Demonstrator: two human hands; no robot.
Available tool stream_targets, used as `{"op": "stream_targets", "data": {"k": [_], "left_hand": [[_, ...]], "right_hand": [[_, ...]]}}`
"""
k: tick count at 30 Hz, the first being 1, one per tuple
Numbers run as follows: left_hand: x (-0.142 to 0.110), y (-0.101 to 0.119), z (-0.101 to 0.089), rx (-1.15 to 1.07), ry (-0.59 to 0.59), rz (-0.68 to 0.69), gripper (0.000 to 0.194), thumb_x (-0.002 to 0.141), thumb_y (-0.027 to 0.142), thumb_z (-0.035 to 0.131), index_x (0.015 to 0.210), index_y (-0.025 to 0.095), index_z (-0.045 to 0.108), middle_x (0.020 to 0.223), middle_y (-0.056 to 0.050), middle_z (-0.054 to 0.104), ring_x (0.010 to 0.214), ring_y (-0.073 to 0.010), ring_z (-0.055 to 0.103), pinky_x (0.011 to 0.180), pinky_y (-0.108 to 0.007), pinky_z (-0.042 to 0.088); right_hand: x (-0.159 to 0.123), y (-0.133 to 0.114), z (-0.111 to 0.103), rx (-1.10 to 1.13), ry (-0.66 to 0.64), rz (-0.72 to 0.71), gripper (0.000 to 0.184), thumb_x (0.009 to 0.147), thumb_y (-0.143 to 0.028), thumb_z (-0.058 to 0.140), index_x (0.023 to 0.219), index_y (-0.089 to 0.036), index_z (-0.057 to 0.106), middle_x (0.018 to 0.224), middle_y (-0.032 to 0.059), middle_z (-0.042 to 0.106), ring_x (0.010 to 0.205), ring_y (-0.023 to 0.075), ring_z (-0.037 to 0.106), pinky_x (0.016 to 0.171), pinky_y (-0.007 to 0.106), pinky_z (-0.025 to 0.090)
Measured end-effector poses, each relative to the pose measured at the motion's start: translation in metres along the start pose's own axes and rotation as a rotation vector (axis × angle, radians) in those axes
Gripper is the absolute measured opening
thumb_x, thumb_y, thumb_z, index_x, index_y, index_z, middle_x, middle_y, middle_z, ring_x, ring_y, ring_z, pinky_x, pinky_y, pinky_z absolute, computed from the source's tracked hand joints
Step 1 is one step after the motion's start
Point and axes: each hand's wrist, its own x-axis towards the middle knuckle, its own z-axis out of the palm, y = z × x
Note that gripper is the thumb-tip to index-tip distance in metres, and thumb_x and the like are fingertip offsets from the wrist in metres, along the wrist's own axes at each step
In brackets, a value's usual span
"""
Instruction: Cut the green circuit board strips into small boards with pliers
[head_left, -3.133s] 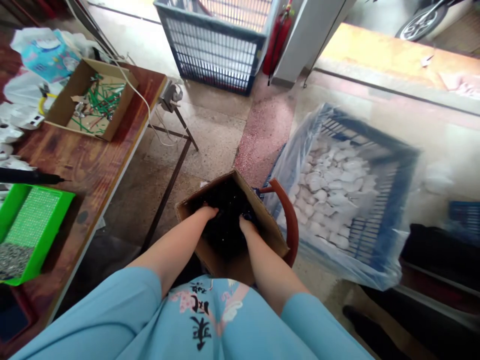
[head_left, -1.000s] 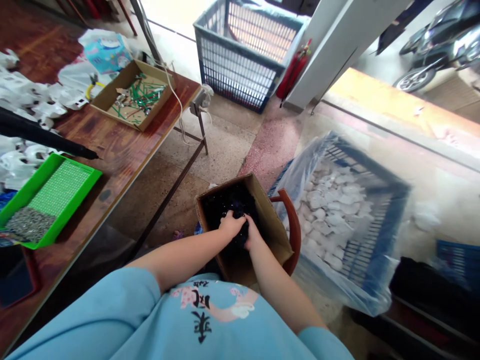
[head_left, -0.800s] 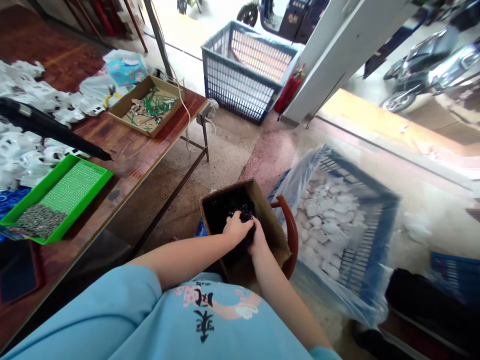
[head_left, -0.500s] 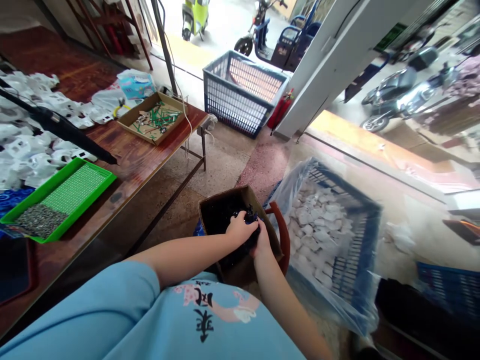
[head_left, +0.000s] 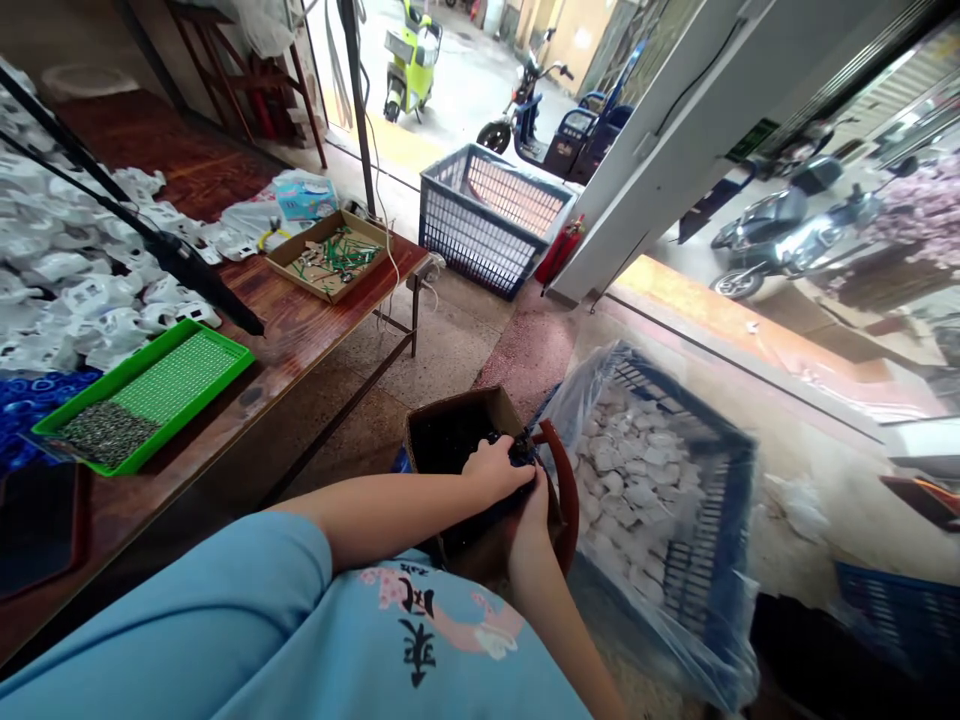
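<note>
Both hands are over a cardboard box [head_left: 508, 408] that stands low in front of my body, with a mass of black parts [head_left: 442, 440] inside it. My left hand [head_left: 496, 474] curls over a clump of small dark parts [head_left: 521, 447], its fingers bent toward the right side of the box. Close against it, my right hand [head_left: 534, 505] cups the same clump from the right and below. The fingers of both hands meet around the parts, which hide some of the fingertips. The exact kind of these dark parts cannot be made out.
A brown curved chair arm [head_left: 564, 480] borders the box. Right of it stands a blue crate [head_left: 735, 500] lined with plastic and holding white pieces. On the left table [head_left: 300, 330] are a green tray [head_left: 217, 375], a shallow carton [head_left: 328, 290], white shells and a black rod-like tool [head_left: 202, 275].
My hands have shifted slightly right within the box, still together around the dark parts. The whole view has tilted a little upward and to the left.
</note>
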Motion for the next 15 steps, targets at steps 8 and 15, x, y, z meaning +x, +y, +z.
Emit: {"op": "stream_targets", "data": {"k": [8,15], "left_hand": [[-0.01,0.008,-0.011,0.048,0.007,0.078,0.055,0.065,0.059,0.048,0.114,0.034,0.048,0.101,-0.008,0.051,0.087,-0.0269,0.058,0.072,-0.035,0.046],[-0.019,0.014,-0.027,0.029,0.047,0.105,0.057,0.063,0.06,0.05,0.113,0.033,0.05,0.101,-0.008,0.051,0.086,-0.0267,0.057,0.073,-0.036,0.046]], "right_hand": [[-0.01,-0.004,0.005,0.022,0.018,-0.094,0.04,0.076,-0.045,0.038,0.103,-0.023,0.057,0.089,0.001,0.067,0.089,0.0178,0.06,0.079,0.032,0.05],[-0.013,-0.011,0.013,-0.046,-0.075,-0.092,0.041,0.074,-0.049,0.037,0.097,-0.023,0.059,0.085,0.0013,0.066,0.091,0.0198,0.059,0.079,0.032,0.05]]}}
